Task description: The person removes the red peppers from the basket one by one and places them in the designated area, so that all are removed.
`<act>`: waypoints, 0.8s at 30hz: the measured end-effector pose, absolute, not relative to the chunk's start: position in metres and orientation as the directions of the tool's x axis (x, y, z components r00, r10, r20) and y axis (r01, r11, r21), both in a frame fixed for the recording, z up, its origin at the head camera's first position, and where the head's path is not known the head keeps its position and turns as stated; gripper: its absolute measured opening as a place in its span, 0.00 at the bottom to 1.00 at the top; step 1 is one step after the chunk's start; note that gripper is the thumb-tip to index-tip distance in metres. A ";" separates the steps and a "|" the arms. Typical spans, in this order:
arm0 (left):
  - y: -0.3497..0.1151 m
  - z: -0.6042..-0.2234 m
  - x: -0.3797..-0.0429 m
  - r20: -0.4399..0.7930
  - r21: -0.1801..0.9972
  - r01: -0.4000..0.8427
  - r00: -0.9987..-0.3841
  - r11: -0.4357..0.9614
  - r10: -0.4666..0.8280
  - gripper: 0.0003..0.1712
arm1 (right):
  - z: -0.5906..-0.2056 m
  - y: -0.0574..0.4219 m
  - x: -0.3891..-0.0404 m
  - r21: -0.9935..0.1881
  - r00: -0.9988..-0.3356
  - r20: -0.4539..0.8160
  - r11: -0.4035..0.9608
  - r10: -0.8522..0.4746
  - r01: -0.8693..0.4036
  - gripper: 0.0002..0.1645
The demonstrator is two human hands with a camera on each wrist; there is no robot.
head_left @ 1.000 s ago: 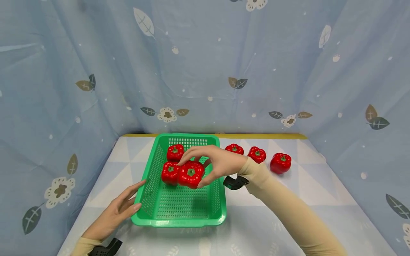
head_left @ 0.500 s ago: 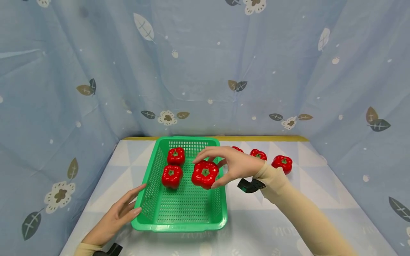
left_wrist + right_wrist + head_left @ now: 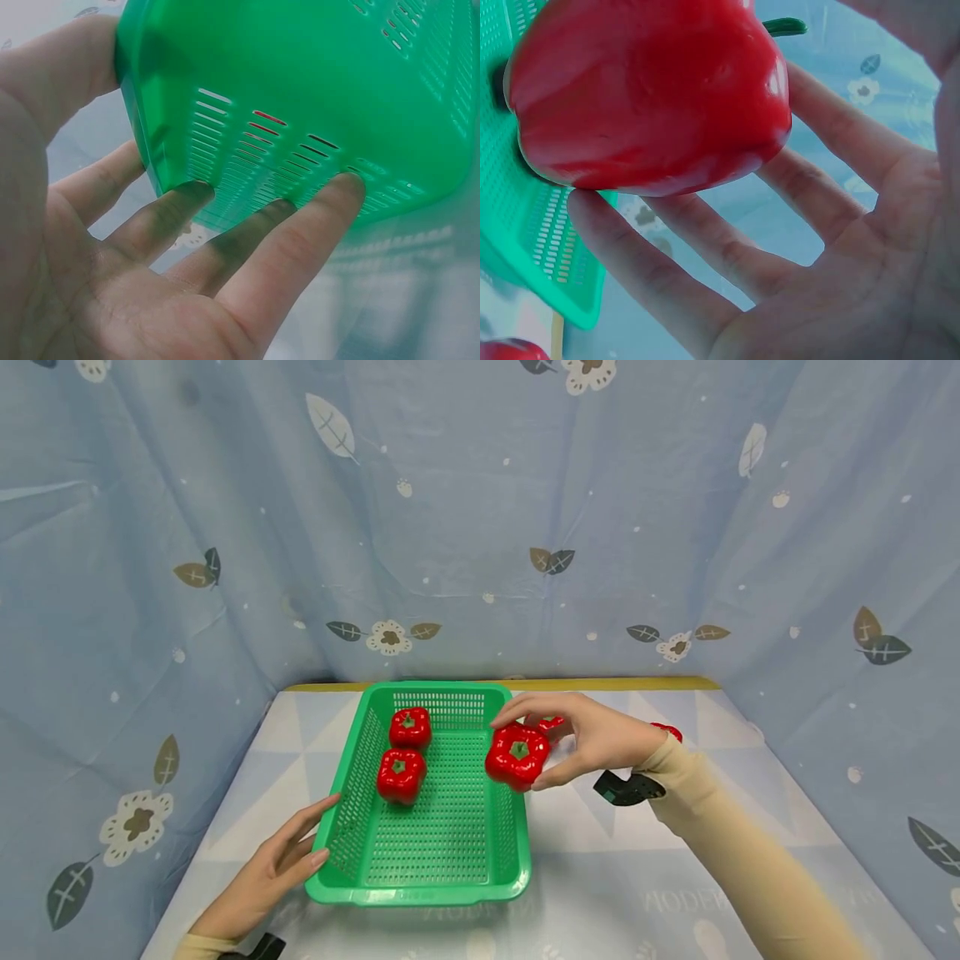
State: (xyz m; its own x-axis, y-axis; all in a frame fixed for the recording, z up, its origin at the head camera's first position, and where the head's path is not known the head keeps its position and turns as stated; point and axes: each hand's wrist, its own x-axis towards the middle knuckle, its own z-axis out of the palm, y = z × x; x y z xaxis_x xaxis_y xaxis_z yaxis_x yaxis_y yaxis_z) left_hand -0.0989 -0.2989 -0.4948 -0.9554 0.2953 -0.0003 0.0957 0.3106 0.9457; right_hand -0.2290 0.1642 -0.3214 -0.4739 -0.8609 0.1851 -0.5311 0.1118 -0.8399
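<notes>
My right hand pinches a glossy red bell pepper with a green stem, between thumb and fingertips. That pepper is held up over the right rim of the green plastic basket. In the right wrist view, fingertips touch the side of the pepper. Two more red bell peppers sit in the basket, one at the back and one in front of it. My left hand rests against the basket's left side, its fairly straight fingers touching the slotted outer wall.
Right of the basket, a bell pepper shows partly behind my right hand. Another bell pepper peeks out past the right sleeve. The pale patterned tabletop ends at a yellow back edge, with a blue printed curtain behind.
My right hand has carried the held bell pepper rightward, away from the two in the basket to its right rim. The right arm now hides more of the peppers outside. The left hand stays put.
</notes>
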 end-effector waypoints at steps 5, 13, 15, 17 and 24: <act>-0.299 -0.495 -0.098 -0.003 0.945 0.093 -0.955 0.312 0.295 0.36 | -0.322 0.178 -0.229 -0.869 -0.531 0.143 0.151 -0.835 -0.471 0.43; -0.298 -0.494 -0.098 -0.010 0.947 0.086 -0.955 0.311 0.295 0.36 | -0.327 0.199 -0.234 -0.877 -0.580 0.141 0.170 -0.802 -0.449 0.43; -0.298 -0.494 -0.098 -0.011 0.946 0.084 -0.957 0.314 0.291 0.37 | -0.329 0.204 -0.236 -0.875 -0.590 0.139 0.181 -0.795 -0.450 0.43; -0.298 -0.495 -0.098 -0.013 0.946 0.082 -0.957 0.313 0.290 0.37 | -0.332 0.209 -0.238 -0.884 -0.597 0.131 0.179 -0.792 -0.432 0.44; -0.299 -0.496 -0.098 -0.018 0.954 0.071 -0.956 0.290 0.294 0.36 | -0.347 0.223 -0.244 -0.903 -0.638 0.094 0.205 -0.764 -0.379 0.45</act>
State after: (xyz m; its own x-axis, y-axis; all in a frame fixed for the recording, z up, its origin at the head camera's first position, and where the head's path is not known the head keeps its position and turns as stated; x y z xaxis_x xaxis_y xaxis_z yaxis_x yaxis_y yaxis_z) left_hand -0.0981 -0.2989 -0.4962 -0.9557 0.2937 -0.0177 0.0714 0.2900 0.9544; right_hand -0.2435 0.2225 -0.3468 -0.6379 -0.7643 0.0943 -0.3785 0.2046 -0.9027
